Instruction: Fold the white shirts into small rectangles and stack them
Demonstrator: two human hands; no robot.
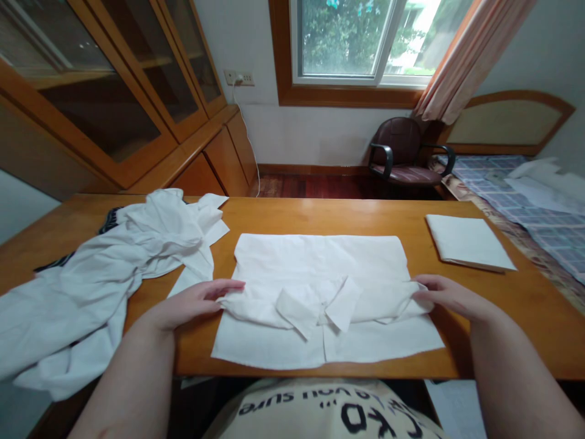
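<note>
A white collared shirt (320, 259) lies partly folded on the wooden table in front of me, its collar points turned toward me near the middle. At the shirt's left side my left hand (214, 294) pinches the folded edge between thumb and fingers. My right hand (441, 291) grips the matching edge on the right side in the same way. Between the hands the folded upper layer lies in a loose band across the shirt. Below that band, the lower layer spreads flat close to the table's front edge.
A heap of crumpled white clothes (105, 274) covers the table's left part and hangs over its front edge. A flat white folded item (470, 242) lies at the right. Beyond the wooden table (320, 213) stand a cabinet (137, 79), an office chair (402, 152) and a bed (530, 195).
</note>
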